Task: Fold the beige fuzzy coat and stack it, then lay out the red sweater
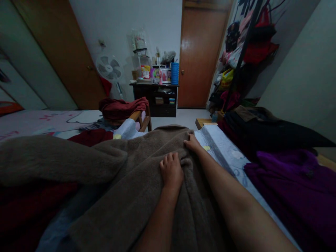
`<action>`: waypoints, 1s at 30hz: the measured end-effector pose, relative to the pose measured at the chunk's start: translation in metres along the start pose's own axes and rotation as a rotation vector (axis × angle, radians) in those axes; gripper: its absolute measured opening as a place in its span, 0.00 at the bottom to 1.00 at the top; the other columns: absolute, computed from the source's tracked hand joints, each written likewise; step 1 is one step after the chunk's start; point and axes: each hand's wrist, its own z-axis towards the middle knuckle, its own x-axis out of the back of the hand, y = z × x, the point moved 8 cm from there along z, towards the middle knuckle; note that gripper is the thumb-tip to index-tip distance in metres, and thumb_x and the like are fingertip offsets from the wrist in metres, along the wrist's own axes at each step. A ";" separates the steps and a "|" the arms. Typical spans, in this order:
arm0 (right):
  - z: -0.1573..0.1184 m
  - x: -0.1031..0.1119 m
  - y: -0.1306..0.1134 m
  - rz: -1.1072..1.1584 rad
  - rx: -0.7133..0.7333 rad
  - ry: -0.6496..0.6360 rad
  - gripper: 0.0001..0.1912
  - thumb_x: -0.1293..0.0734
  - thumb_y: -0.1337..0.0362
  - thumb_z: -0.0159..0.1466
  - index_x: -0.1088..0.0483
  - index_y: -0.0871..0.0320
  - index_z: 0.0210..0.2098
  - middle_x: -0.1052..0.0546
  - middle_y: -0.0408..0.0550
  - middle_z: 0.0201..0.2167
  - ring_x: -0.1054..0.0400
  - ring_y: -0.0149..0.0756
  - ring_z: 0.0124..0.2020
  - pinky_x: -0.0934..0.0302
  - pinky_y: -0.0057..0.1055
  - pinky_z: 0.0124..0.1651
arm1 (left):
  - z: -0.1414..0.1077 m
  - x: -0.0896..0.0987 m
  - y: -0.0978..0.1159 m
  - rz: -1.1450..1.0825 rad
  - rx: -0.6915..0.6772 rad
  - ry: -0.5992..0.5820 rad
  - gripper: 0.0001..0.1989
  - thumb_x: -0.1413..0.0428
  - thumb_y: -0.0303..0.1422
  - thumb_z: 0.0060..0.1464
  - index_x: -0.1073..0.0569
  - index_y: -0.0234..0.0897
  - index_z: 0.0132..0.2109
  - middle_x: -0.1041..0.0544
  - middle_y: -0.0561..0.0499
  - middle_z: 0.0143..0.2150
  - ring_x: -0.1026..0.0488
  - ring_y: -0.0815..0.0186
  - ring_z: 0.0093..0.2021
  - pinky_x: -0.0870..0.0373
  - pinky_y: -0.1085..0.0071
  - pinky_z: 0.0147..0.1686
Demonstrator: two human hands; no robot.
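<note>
A brown fuzzy coat [141, 182] lies spread on the bed, one sleeve stretched out to the left. My left hand [172, 171] rests palm down on the middle of the coat, its fingers lying on the cloth and slightly bent. Farther up, near the collar end, my right hand [193, 143] has its fingers closed on the coat's right side. Small folds gather in the fabric between the two hands. The undersides of both hands are hidden.
Purple clothing [294, 189] and a dark garment pile [267, 129] lie at the right. Dark red cloth [34, 203] sits under the sleeve. A reddish garment [123, 108] hangs over a wooden frame. Beyond stand a fan [109, 66], a black cabinet [154, 101] and a door [202, 56].
</note>
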 end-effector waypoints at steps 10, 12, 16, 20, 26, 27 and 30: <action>-0.088 0.023 -0.011 0.044 -0.021 -0.112 0.09 0.36 0.69 0.55 0.26 0.58 0.34 0.22 0.45 0.31 0.29 0.36 0.34 0.40 0.27 0.35 | 0.002 0.005 -0.011 0.047 -0.065 -0.211 0.20 0.51 0.25 0.58 0.32 0.45 0.56 0.29 0.44 0.54 0.36 0.57 0.55 0.40 0.59 0.52; -0.107 0.020 -0.016 0.033 0.010 -0.133 0.09 0.34 0.67 0.54 0.26 0.57 0.35 0.22 0.45 0.33 0.29 0.38 0.36 0.39 0.28 0.36 | 0.004 0.009 -0.015 0.050 -0.055 -0.213 0.20 0.52 0.25 0.58 0.31 0.44 0.56 0.29 0.45 0.54 0.34 0.56 0.54 0.38 0.59 0.51; -0.135 0.013 -0.022 -0.082 0.038 -0.071 0.18 0.32 0.62 0.55 0.29 0.57 0.45 0.27 0.54 0.46 0.32 0.47 0.47 0.38 0.36 0.46 | 0.012 0.021 -0.029 0.042 0.020 -0.145 0.18 0.54 0.24 0.59 0.27 0.42 0.51 0.25 0.45 0.49 0.29 0.57 0.49 0.34 0.62 0.47; -0.145 0.006 -0.021 -0.134 -0.003 -0.015 0.20 0.34 0.64 0.58 0.32 0.54 0.50 0.31 0.54 0.50 0.36 0.47 0.51 0.41 0.38 0.50 | 0.017 0.025 -0.036 0.016 0.055 -0.115 0.17 0.52 0.25 0.58 0.25 0.43 0.49 0.22 0.47 0.46 0.27 0.59 0.47 0.33 0.67 0.45; -0.143 0.002 -0.021 -0.081 -0.005 0.036 0.19 0.38 0.72 0.58 0.29 0.50 0.46 0.32 0.52 0.48 0.38 0.46 0.50 0.42 0.37 0.49 | 0.017 0.017 -0.038 0.017 0.069 -0.182 0.17 0.50 0.28 0.57 0.25 0.42 0.51 0.20 0.45 0.46 0.24 0.57 0.47 0.32 0.66 0.44; -0.142 0.001 -0.020 -0.068 -0.005 0.039 0.19 0.38 0.72 0.57 0.29 0.50 0.46 0.32 0.52 0.48 0.38 0.46 0.50 0.42 0.37 0.49 | 0.017 0.016 -0.038 0.015 0.072 -0.194 0.17 0.50 0.29 0.57 0.25 0.42 0.51 0.20 0.45 0.46 0.24 0.57 0.47 0.32 0.66 0.43; -0.139 0.000 -0.019 -0.045 -0.022 0.041 0.19 0.37 0.71 0.57 0.30 0.51 0.46 0.32 0.52 0.48 0.38 0.46 0.50 0.42 0.37 0.49 | 0.016 0.014 -0.039 0.010 0.078 -0.214 0.16 0.49 0.31 0.58 0.26 0.41 0.52 0.20 0.44 0.46 0.24 0.57 0.47 0.32 0.66 0.44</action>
